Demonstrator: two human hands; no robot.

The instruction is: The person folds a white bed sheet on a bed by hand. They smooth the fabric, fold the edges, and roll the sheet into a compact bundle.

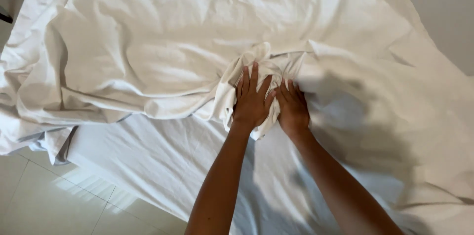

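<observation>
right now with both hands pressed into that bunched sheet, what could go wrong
1. Both the left hand and right hand press on one wad of the loose white sheet; pulling from there may drag the whole sheet crooked and crease it further.
2. The sheet's left edge already hangs off the mattress near the tiled floor; a tug could slide more onto the floor.

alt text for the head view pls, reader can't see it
Seen from above, a person's left hand and right hand press side by side into a bunched fold of a loose white sheet heaped on a white-covered bed. A pale tiled floor shows at lower left.
</observation>
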